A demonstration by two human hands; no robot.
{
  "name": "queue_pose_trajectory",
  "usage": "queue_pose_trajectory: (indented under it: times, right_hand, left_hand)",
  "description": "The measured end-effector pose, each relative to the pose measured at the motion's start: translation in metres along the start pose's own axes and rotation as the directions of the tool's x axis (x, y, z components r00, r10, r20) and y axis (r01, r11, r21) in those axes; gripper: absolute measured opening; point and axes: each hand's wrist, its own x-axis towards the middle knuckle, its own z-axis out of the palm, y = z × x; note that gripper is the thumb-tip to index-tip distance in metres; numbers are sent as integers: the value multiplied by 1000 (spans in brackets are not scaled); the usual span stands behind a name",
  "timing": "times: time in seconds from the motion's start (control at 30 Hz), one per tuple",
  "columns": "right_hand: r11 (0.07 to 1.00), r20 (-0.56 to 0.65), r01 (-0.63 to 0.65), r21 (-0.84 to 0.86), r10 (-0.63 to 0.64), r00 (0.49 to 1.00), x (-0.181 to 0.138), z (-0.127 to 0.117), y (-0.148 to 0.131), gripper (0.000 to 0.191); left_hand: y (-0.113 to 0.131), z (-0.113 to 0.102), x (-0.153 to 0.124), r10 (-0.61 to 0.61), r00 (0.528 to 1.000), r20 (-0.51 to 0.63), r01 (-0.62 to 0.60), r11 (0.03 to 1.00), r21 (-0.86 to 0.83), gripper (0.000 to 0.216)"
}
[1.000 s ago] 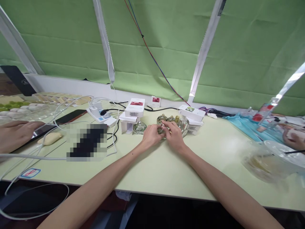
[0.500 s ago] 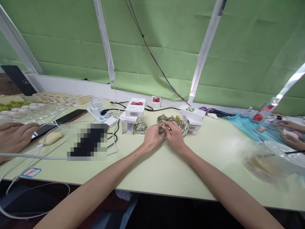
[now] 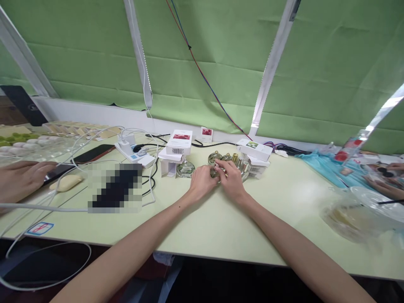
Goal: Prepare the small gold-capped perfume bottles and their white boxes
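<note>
My left hand (image 3: 203, 179) is closed around a small glass perfume bottle (image 3: 214, 171) in the middle of the table. The fingers of my right hand (image 3: 232, 177) pinch together at its top, and they partly hide the bottle. Right behind my hands stand other round glass bottles (image 3: 215, 156), and one with a gold cap (image 3: 235, 157) rises beyond my right hand. Left of my left hand, a round, pale green perfume bottle (image 3: 185, 169) stands apart from my fingers.
White boxes (image 3: 178, 141) sit stacked behind on the left, more boxes (image 3: 255, 149) on the right. A power strip (image 3: 134, 155) and white cables lie left. A co-worker's hand (image 3: 20, 179) rests near a phone (image 3: 58, 172); another person's hands (image 3: 386, 183) are far right, beyond a plastic container (image 3: 347, 214).
My hands stay almost still on the bottle. At far right the other person's hands have shifted, and a dark round item now shows there. The co-worker's hand at left has moved slightly.
</note>
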Motion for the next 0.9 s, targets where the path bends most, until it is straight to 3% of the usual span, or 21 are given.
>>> queue_pose_trajectory:
  times: [0.5, 0.9]
  right_hand:
    - [1000, 2, 8, -6, -8, 1000, -1, 0, -1, 30]
    - [1000, 7, 6, -13, -6, 1000, -1, 1, 1, 30]
  left_hand:
    - [-4, -4, 7, 76, 995, 72, -77, 997, 11, 24]
    - [-2, 2, 4, 41, 999, -8, -41, 999, 18, 22]
